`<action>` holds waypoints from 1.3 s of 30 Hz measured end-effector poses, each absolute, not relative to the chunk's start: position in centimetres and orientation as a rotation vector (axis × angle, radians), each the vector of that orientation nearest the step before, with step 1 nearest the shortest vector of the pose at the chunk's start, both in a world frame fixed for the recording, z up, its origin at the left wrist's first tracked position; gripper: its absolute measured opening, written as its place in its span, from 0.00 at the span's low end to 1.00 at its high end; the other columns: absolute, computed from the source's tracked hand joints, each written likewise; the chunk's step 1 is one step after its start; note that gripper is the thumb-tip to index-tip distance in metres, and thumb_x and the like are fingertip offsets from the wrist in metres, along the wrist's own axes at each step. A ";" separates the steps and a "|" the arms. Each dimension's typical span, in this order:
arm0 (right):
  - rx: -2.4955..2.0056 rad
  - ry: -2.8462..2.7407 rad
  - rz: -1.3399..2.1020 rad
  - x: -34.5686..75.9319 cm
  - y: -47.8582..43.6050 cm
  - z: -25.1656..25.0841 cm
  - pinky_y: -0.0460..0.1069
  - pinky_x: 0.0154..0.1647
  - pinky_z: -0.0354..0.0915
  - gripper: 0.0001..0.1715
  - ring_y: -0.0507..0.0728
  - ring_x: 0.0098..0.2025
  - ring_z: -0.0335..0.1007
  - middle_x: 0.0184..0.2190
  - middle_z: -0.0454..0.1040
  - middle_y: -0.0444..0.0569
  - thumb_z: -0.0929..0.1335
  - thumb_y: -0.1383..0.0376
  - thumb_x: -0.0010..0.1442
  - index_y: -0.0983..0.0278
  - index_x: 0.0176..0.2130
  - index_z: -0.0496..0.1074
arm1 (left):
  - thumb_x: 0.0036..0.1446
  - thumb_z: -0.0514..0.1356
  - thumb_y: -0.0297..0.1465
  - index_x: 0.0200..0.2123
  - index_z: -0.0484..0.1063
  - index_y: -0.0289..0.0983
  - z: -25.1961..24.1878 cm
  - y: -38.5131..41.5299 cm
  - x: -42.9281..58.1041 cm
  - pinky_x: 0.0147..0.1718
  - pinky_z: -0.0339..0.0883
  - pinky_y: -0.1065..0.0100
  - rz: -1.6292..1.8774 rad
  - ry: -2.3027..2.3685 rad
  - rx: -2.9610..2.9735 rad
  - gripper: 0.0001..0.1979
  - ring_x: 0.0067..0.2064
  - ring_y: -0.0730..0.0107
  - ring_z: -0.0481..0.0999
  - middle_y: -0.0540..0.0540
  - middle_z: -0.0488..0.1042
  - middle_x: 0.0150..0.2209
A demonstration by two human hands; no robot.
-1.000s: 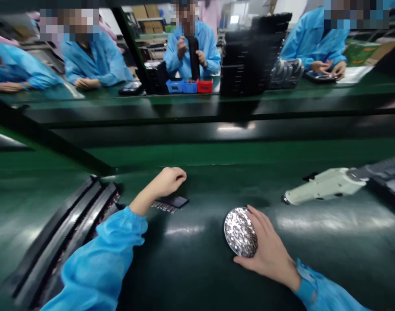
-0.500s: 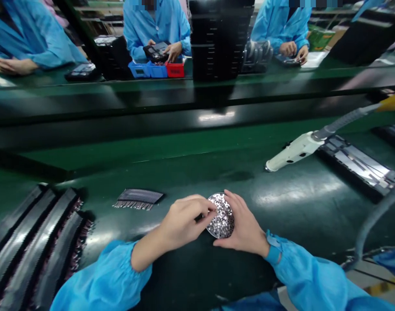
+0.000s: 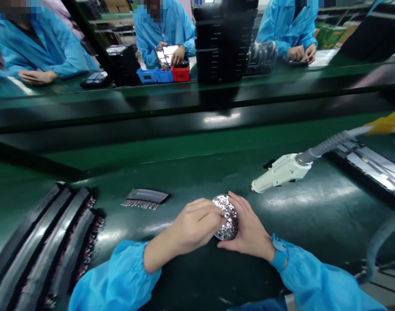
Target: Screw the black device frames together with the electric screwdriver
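A round dish of silver flakes (image 3: 228, 218) sits low on the dark green belt (image 3: 314, 216), tilted up and cupped by my right hand (image 3: 247, 231). My left hand (image 3: 194, 224) reaches over from the left, its fingertips pressed on the flakes at the dish's edge. Whether those fingertips pinch anything is hidden. To the left of my hands lies a dark comb-like strip with metal pins (image 3: 145, 198), not touching either hand.
Black rows of pinned strips (image 3: 51, 242) lie at the lower left. A white handheld tool with a grey hose (image 3: 281, 172) rests to the right, beside a black tray (image 3: 369, 166). Across the belt, blue-sleeved co-workers (image 3: 163, 36) handle dark items near blue and red bins (image 3: 165, 75).
My left hand has left the pinned strip and come onto the dish. The dish has shifted left with my right hand still holding it. The whole view has swung, so the white tool appears further left.
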State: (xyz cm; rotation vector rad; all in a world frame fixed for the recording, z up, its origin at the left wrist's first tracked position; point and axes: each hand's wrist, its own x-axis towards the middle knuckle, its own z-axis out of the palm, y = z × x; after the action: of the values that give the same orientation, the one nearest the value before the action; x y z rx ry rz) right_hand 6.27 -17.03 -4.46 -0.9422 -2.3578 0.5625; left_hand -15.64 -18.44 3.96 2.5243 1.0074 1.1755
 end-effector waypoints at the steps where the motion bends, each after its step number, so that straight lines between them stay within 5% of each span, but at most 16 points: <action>1: -0.955 -2.351 0.560 6.3 -17.1 -4.5 0.72 0.63 0.64 0.69 0.77 0.67 0.59 0.67 0.58 0.68 0.78 0.42 0.45 0.63 0.70 0.44 | 0.65 0.60 0.23 0.33 0.68 0.36 3.1 -18.3 -15.4 0.36 0.73 0.66 1.137 1.028 2.564 0.07 0.35 0.69 0.77 0.45 0.80 0.36; 5: -1.003 -2.361 0.552 6.2 -17.4 -4.5 0.73 0.62 0.65 0.70 0.77 0.66 0.61 0.67 0.58 0.68 0.80 0.47 0.43 0.63 0.70 0.45 | 0.67 0.58 0.28 0.31 0.69 0.37 0.3 -18.7 -15.6 0.34 0.70 0.66 0.964 1.174 2.749 0.09 0.32 0.68 0.75 0.46 0.78 0.32; 8: -1.064 -2.377 0.562 6.3 -17.6 -4.5 0.73 0.64 0.64 0.71 0.78 0.67 0.59 0.68 0.58 0.67 0.81 0.50 0.41 0.63 0.70 0.46 | 0.65 0.58 0.25 0.33 0.73 0.35 -0.3 -20.2 -17.9 0.44 0.73 0.60 0.755 1.510 2.810 0.07 0.41 0.60 0.78 0.40 0.79 0.40; 14: -1.103 -2.393 0.600 6.6 -17.8 -4.5 0.72 0.64 0.64 0.67 0.78 0.69 0.57 0.69 0.56 0.65 0.80 0.52 0.43 0.62 0.70 0.47 | 0.69 0.52 0.32 0.59 0.71 0.29 -0.9 -22.9 -25.8 0.60 0.65 0.43 0.169 2.372 2.503 0.21 0.65 0.35 0.66 0.28 0.69 0.63; 21: -1.128 -2.416 0.579 6.8 -17.7 -4.6 0.72 0.61 0.68 0.63 0.78 0.68 0.58 0.69 0.57 0.64 0.78 0.51 0.47 0.60 0.70 0.46 | 0.71 0.47 0.33 0.64 0.67 0.28 -2.8 -22.1 -30.6 0.65 0.61 0.42 0.131 2.321 2.423 0.25 0.70 0.36 0.59 0.28 0.64 0.66; 30: -1.120 -2.423 0.545 7.1 -17.6 -4.9 0.72 0.59 0.69 0.60 0.78 0.67 0.60 0.69 0.57 0.63 0.76 0.48 0.50 0.60 0.70 0.47 | 0.72 0.48 0.35 0.61 0.72 0.34 -2.0 -22.4 -31.3 0.61 0.67 0.42 0.234 2.325 2.392 0.22 0.65 0.40 0.68 0.31 0.72 0.61; 39: -1.128 -2.433 0.532 8.1 -17.1 -4.3 0.74 0.58 0.67 0.60 0.81 0.64 0.61 0.66 0.61 0.66 0.74 0.40 0.49 0.64 0.67 0.53 | 0.71 0.50 0.33 0.61 0.70 0.33 -1.2 -23.6 -32.1 0.67 0.62 0.48 0.196 2.365 2.241 0.21 0.69 0.46 0.62 0.33 0.69 0.63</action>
State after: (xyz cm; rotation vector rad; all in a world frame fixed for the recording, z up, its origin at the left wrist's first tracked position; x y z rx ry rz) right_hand 8.10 -17.14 -4.31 -1.1285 -2.4331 0.5322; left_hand -32.05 -23.56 -1.18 2.2407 2.3650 0.1961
